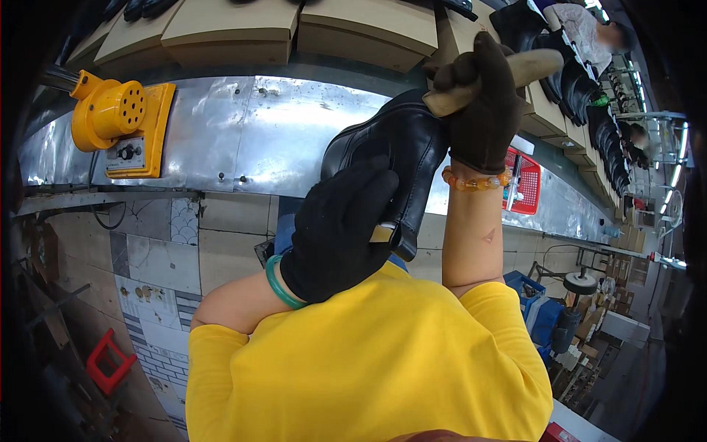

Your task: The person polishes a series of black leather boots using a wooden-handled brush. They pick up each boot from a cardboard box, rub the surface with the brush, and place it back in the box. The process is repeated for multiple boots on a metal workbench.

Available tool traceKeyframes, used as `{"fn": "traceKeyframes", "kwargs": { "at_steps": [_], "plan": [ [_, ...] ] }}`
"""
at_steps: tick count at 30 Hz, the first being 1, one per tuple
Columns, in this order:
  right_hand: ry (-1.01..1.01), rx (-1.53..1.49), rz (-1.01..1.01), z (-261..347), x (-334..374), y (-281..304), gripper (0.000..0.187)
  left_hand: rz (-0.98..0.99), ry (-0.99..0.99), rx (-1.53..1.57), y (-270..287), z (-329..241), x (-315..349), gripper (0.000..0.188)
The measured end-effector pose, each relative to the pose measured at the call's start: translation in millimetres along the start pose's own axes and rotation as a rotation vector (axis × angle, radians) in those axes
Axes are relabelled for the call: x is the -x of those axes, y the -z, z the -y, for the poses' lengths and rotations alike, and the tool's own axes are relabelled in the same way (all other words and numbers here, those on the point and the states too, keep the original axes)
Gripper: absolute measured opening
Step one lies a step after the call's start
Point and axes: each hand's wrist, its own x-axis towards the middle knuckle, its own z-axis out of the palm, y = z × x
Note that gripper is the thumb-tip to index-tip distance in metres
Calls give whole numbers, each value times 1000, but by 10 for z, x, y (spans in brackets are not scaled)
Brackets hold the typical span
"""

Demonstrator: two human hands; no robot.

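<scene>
My left hand [339,221], in a black glove, is closed around a black leather boot [418,151] held in front of my chest. The boot is tilted, with its heel end low and close to my body. My right hand [490,110], in a dark brown glove, grips a long beige piece with rounded ends [536,68], whose kind I cannot make out. One end of that piece sticks out to the right of my fist. Its other end lies against the boot's upper part, or just over it; which, I cannot tell.
A metal-topped bench [206,125] runs across in front of me. On it stand a yellow machine [110,118] at left and a red basket [529,184] at right. Cardboard boxes [228,29] line the back, with black boots [582,88] along the right. A red stool [110,362] is low at left.
</scene>
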Motion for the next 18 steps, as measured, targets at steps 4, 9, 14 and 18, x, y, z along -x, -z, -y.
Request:
{"fn": "traceKeyframes", "kwargs": {
  "at_steps": [4,9,14,18],
  "plan": [
    [220,285,137,-29,-3,34,18,-3,-14,-11,0,15,3,59],
    [-275,-521,-220,200,-39,-15,17,13,-3,-4,19,-6,-27,59],
    [-508,-243,-357,242,287,642,17,102,-38,21,14,-32,-56,62],
    [-743,73,-191,266,958,1014,38,150,-147,187,-110,-38,-37,63]
  ]
}}
